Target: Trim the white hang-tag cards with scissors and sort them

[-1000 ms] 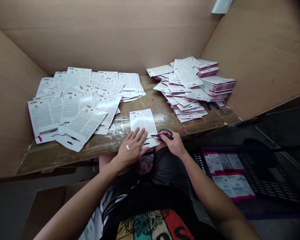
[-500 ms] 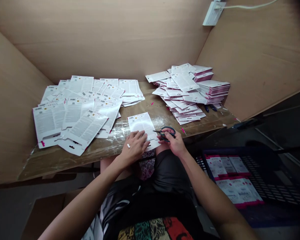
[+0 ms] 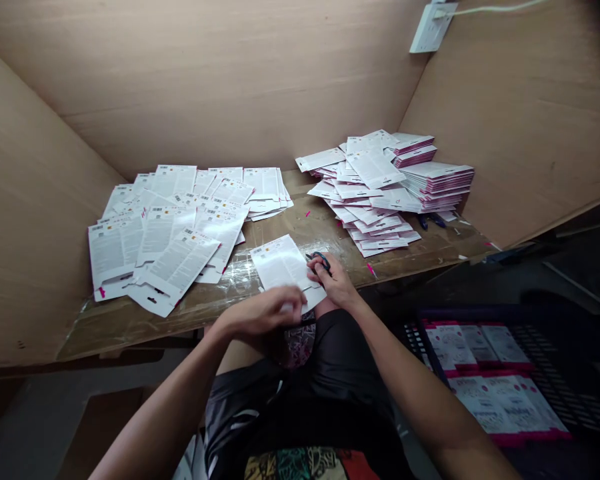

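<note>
A white printed flat packet [image 3: 280,261] lies at the table's front edge, turned slightly, with its slotted end towards me. My right hand [image 3: 334,280] is closed round dark-handled scissors [image 3: 319,259], whose tips point left over the packet's right side. That hand's fingers are at the packet's right edge. At the packet's near end is my left hand [image 3: 273,308], its fingers smeared by motion; whether they grip the packet I cannot tell.
Many similar packets [image 3: 167,227] are spread on the left, and stacked packets [image 3: 380,193] stand at the right. Blue-handled pliers [image 3: 431,220] lie beside the stacks. Brown panels enclose the table [image 3: 280,223]. A dark basket [image 3: 480,313] with pink-and-white packs sits low on the right.
My left hand has lifted off the packet's face and drawn down to its near end. The packet has tilted slightly. My right hand with the scissors has moved a little left.
</note>
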Motion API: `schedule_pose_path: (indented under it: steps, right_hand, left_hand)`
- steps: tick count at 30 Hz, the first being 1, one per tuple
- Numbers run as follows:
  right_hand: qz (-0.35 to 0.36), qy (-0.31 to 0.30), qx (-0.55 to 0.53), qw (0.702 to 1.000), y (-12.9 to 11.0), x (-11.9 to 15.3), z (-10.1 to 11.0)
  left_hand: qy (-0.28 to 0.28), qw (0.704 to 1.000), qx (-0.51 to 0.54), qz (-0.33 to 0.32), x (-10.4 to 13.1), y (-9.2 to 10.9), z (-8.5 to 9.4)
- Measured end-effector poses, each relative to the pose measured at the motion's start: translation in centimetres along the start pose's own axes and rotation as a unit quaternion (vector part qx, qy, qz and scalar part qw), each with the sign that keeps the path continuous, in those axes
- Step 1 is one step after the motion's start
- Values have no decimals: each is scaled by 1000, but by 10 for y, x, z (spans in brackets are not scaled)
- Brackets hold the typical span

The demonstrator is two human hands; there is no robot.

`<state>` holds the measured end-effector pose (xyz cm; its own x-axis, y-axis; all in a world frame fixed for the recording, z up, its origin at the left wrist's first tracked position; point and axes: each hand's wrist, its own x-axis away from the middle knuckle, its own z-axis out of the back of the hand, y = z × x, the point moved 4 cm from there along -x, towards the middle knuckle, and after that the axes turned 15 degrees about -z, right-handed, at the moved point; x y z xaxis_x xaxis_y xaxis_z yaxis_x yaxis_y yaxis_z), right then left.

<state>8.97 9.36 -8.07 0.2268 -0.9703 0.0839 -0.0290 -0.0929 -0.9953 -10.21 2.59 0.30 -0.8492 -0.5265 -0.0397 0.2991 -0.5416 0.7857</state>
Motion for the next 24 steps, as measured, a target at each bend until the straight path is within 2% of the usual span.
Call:
schedule_pose_path:
  steps: [1, 2, 3, 5, 6, 7, 9, 11, 13, 16, 18, 21, 24]
  right_hand:
    - [17, -2, 21, 1000, -1, 1, -1]
    - [34, -5, 42, 999, -3, 3, -3]
    - [51, -10, 64, 997, -6, 4, -4]
    - [90, -18, 107, 990, -14, 9, -5]
    - [112, -22, 131, 985, -19, 11, -3]
    - [135, -30, 161, 977, -23, 15, -2]
    - [180, -64, 239, 952, -29, 21, 2]
    - [213, -98, 329, 915, -30, 26, 6]
    - [225, -109, 387, 888, -29, 27, 8]
    - [204, -65, 401, 891, -25, 22, 4]
    - [180, 5, 415, 892, -22, 16, -3]
    - [155, 103, 446, 875, -21, 10, -12]
    - [139, 118, 429, 885, -23, 11, -17]
  left_hand:
    - [-64, 994, 83, -44, 12, 13, -5]
    - [-92, 985, 129, -62, 23, 22, -9]
    - [-73, 988, 125, -48, 30, 24, -12]
    - [66, 997, -17, 31, 36, 14, -16]
    - [134, 982, -116, 69, 37, 6, -18]
    - [174, 959, -205, 94, 37, -2, -23]
    - [183, 926, -316, 98, 31, -18, -34]
    - [177, 916, -351, 76, 26, -31, -38]
    - [197, 913, -351, 61, 26, -39, -35]
    - [238, 908, -335, 76, 26, -45, -25]
    - [249, 901, -342, 100, 22, -47, -22]
    - [213, 894, -380, 105, 17, -45, -25]
    - [170, 893, -409, 82, 22, -41, -34]
